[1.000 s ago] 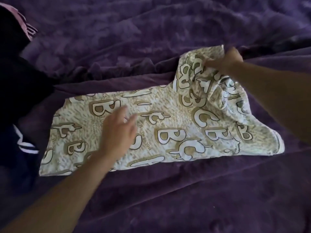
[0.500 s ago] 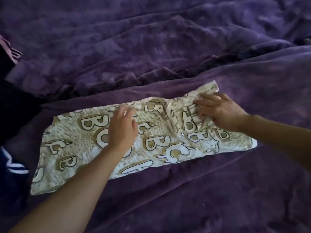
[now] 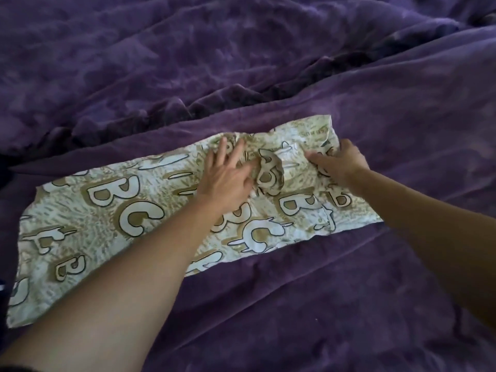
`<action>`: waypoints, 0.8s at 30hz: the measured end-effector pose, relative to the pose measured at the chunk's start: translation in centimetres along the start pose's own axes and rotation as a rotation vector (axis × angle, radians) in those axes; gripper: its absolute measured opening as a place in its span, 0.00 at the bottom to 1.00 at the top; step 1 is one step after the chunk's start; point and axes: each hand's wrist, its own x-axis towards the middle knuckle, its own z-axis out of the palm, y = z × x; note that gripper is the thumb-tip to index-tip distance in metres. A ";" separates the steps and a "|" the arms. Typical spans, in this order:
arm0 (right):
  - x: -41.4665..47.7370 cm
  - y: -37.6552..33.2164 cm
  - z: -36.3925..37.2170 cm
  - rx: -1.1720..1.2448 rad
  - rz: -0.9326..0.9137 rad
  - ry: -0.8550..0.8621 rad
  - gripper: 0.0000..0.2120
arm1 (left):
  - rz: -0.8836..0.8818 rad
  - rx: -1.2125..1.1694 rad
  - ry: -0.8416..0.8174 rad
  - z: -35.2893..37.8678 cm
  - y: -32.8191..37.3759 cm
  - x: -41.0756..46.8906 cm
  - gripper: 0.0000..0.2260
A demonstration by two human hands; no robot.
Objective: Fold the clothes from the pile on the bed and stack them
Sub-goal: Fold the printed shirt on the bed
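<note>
The left hand (image 3: 228, 178), fingers spread flat, presses the printed garment (image 3: 107, 224) mid-length; the right hand (image 3: 342, 163) lies, fingers stretched, on its rumpled right end. It lies lengthwise on the purple bed (image 3: 322, 304). Best smooth the bunched middle outward before the next fold.

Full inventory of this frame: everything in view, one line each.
garment: 1, cream with tan letter print, spread along the blanket, bunched right of middle.
blanket: 1, purple, rumpled, under the garment and filling the view.
dark fabric: 1 sliver, near black, left edge; too little shows to identify.
left hand: 1, fingers spread flat on the garment's middle.
right hand: 1, on the garment's right end; grip unclear.
</note>
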 end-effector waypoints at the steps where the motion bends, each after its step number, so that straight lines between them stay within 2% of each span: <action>1: 0.2 0.2 0.2 0.094 -0.037 -0.001 0.25 | 0.013 0.010 -0.002 -0.2 -0.6 0.9 0.23; 3: 0.7 0.5 0.1 0.186 -0.108 -0.011 0.13 | 0.022 0.008 -0.041 -0.5 -1.3 2.0 0.27; 5: 0.6 0.4 -0.9 0.110 -0.168 -0.103 0.14 | 0.013 0.021 -0.073 -0.5 -1.6 2.4 0.29; 7: 0.0 0.8 -2.2 -0.100 -0.197 -0.251 0.19 | 0.015 0.035 -0.077 -0.6 -1.4 2.1 0.30; 9: -0.7 1.6 -3.5 -0.318 -0.197 -0.338 0.19 | 0.013 0.064 -0.076 -0.9 -0.8 1.6 0.29; 10: -1.0 1.7 -4.3 -0.321 -0.187 -0.367 0.19 | 0.003 0.087 -0.076 -1.1 -0.6 1.5 0.29; 12: -2.2 0.9 -5.6 -0.137 -0.182 -0.471 0.19 | -0.033 0.122 -0.055 -1.4 0.2 1.2 0.33; 14: -3.7 -1.2 -6.5 0.012 -0.240 -0.587 0.22 | -0.040 0.127 0.056 -1.5 1.2 0.3 0.36; 16: -5.5 -3.8 -6.6 0.054 -0.328 -0.699 0.25 | 0.034 0.096 0.194 -1.6 2.2 -1.7 0.32; 18: -7.5 -6.4 -6.0 0.063 -0.382 -0.816 0.28 | 0.094 -0.038 0.224 -1.3 2.4 -4.2 0.28; 20: -9.4 -8.7 -4.5 -0.009 -0.399 -0.917 0.33 | -0.024 -0.338 0.216 -1.2 0.8 -7.3 0.23; 22: -11.2 -10.8 -1.7 -0.180 -0.422 -0.904 0.38 | -0.298 -0.606 0.308 -1.2 -2.5 -10.6 0.18; 24: -13.0 -13.0 2.7 -0.318 -0.512 -0.854 0.38 | -0.564 -0.676 0.432 -1.8 -6.8 -14.3 0.14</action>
